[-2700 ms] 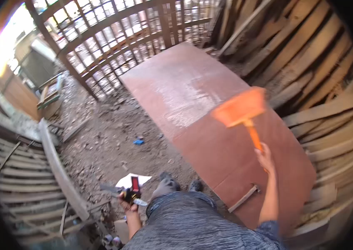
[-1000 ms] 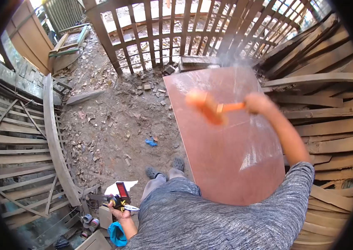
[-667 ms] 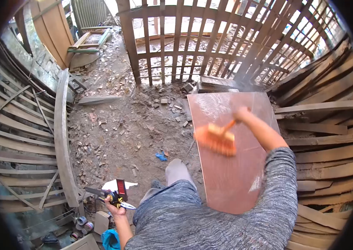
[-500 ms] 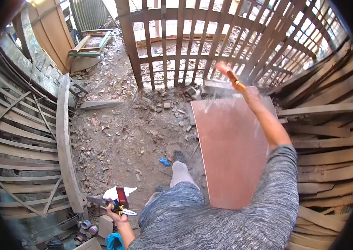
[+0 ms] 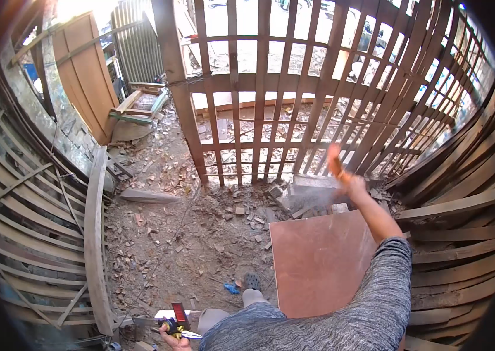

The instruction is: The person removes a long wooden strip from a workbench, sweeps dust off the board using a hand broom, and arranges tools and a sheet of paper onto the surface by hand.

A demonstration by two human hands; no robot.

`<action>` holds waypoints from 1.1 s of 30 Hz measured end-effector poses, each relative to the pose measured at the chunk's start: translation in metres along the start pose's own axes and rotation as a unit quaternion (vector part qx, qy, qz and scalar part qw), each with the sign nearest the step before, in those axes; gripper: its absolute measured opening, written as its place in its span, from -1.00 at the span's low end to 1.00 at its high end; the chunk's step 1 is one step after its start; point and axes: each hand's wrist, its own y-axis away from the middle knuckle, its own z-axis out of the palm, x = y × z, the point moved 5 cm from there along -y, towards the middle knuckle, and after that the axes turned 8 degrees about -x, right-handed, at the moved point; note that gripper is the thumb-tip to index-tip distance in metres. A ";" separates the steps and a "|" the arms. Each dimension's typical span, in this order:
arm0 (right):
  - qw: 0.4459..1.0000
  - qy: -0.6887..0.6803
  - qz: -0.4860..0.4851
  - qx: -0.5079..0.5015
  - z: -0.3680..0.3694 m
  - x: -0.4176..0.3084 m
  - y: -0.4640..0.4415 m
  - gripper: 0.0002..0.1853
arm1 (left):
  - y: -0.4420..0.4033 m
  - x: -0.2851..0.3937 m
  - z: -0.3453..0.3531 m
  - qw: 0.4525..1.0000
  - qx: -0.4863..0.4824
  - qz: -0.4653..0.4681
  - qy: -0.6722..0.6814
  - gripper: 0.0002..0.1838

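Observation:
My right hand [image 5: 353, 186] is closed around the handle of an orange brush [image 5: 336, 162], raised beyond the far edge of a reddish-brown board [image 5: 320, 260] that lies on the ground. The brush is blurred and seen nearly edge-on. A haze of dust hangs by the board's far edge. Low at the left, my left hand [image 5: 176, 341] is wrapped round a bundle of tools [image 5: 178, 327], with silver plier jaws, yellow and black handles and a red and black piece showing. White paper [image 5: 165, 315] is just behind the bundle.
A slatted wooden fence [image 5: 259, 82] spans the far side. Stacked planks [image 5: 464, 234] line the right, a slatted frame [image 5: 31, 234] the left. Wood blocks [image 5: 314, 182] lie beyond the board. A blue scrap [image 5: 231, 288] is near my foot [image 5: 252, 282].
The brush has gone from sweeping over the board to a raised position past its far edge. The view has tilted up, showing more fence. The hammer seen earlier on the board no longer shows.

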 end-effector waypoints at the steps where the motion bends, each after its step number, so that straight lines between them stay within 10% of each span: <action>1: 0.993 0.102 0.056 -0.029 -0.030 0.005 -0.021 -0.84 | 0.001 -0.003 0.011 1.000 -0.006 -0.004 -0.003 -0.60; 6: 0.967 -0.042 -0.094 -0.233 -0.109 -0.048 0.054 -0.72 | -0.005 -0.023 0.071 0.992 -0.106 -0.064 0.038 -0.50; 8: 0.912 0.014 -0.282 -0.298 -0.058 -0.117 0.095 -0.67 | -0.005 -0.026 0.091 0.994 -0.093 -0.054 0.029 -0.51; 12: 0.875 -0.060 -0.327 -0.352 0.104 -0.114 0.107 -0.65 | -0.008 -0.030 0.108 0.989 -0.111 -0.093 0.035 -0.52; 15: 0.847 0.000 -0.054 -0.529 0.139 0.053 0.058 -0.63 | -0.007 -0.019 0.105 0.989 -0.127 -0.078 0.013 -0.48; 19: 0.954 0.084 0.163 -0.236 0.038 0.166 0.067 -0.64 | -0.007 -0.006 0.089 0.984 -0.138 -0.104 0.044 -0.53; 25: 0.923 -0.222 0.041 -0.312 -0.018 -0.015 0.199 -0.63 | -0.036 -0.006 0.056 0.984 -0.147 -0.103 0.022 -0.58; 27: 0.913 -0.289 -0.136 -0.253 0.063 -0.093 0.237 -0.65 | -0.048 -0.006 0.047 0.979 -0.162 -0.118 0.028 -0.56; 30: 0.742 -0.214 -0.061 -0.633 0.096 -0.096 0.299 -0.75 | -0.055 0.003 0.041 0.971 -0.180 -0.150 0.037 -0.53; 33: 0.739 -0.018 0.108 -0.665 0.142 0.066 0.360 -0.81 | -0.065 0.029 0.016 0.966 -0.200 -0.159 0.032 -0.50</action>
